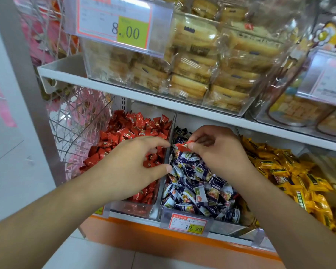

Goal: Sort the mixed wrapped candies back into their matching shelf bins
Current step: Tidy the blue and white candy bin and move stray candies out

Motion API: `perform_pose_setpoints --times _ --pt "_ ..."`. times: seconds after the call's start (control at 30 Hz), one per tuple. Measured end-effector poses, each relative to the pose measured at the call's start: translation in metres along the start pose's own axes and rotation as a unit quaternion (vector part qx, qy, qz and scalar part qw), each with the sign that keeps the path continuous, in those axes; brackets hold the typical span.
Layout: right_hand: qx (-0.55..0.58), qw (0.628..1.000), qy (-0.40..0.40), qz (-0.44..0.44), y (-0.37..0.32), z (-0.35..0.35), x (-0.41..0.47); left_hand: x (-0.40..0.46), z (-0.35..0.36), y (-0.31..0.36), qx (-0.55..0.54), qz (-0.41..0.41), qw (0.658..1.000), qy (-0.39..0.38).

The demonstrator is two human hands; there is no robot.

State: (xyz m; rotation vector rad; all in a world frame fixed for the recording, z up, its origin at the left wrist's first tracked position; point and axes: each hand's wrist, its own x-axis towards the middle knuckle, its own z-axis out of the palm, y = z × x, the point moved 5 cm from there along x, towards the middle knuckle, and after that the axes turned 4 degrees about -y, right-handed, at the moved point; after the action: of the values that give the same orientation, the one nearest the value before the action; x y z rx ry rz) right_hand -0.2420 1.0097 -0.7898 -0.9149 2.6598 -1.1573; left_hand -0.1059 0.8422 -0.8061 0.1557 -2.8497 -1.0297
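- The right hand (217,150) reaches in over the middle clear plastic bin (227,227), wrist bent, and pinches a small red crinkly wrapped candy (183,146) between thumb and fingertips.
- The left hand (132,164) hovers palm-down over the clear divider wall (168,152) between the left and middle bins, fingers loosely curved and spread, thumb stretched towards the divider; it holds nothing.
- The red candy sits above the back of the middle bin, just beside the divider, between the two hands; the left fingertips are near it, though whether they touch it cannot be told.
- The middle bin holds glossy navy-and-white wrapped candies (198,189), pillow-shaped with crimped ends.
- The left clear bin is heaped with shiny red wrapped candies (128,129) matching the held one.
- To the right lie yellow foil-wrapped candies (279,171), larger and flatter.
- A red-and-yellow price label (188,224) reading 19.90 hangs on the middle bin's front.
- Above, a white metal shelf (70,73) carries a clear box of cellophane-wrapped golden biscuits (192,61).
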Motion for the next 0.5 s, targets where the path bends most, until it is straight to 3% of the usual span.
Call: perform_pose_setpoints --times 0.17,0.27,0.37,0.5 --pt "0.183 0.978 -0.097 -0.017 -0.042 0.007 -0.027 0.001 -0.010 0.004 -0.131 0.012 0.990 0.059" --pt "0.194 0.977 -0.084 -0.006 -0.042 0.011 -0.026 -0.001 -0.021 -0.002 -0.085 -0.001 0.990 0.116" --pt "0.063 0.997 -0.051 -0.003 -0.023 0.009 -0.020 -0.007 -0.031 -0.011 0.024 -0.055 0.988 0.145" --pt "-0.115 0.981 -0.151 -0.030 -0.008 0.032 -0.027 -0.009 -0.022 -0.002 0.056 -0.007 0.995 0.078"
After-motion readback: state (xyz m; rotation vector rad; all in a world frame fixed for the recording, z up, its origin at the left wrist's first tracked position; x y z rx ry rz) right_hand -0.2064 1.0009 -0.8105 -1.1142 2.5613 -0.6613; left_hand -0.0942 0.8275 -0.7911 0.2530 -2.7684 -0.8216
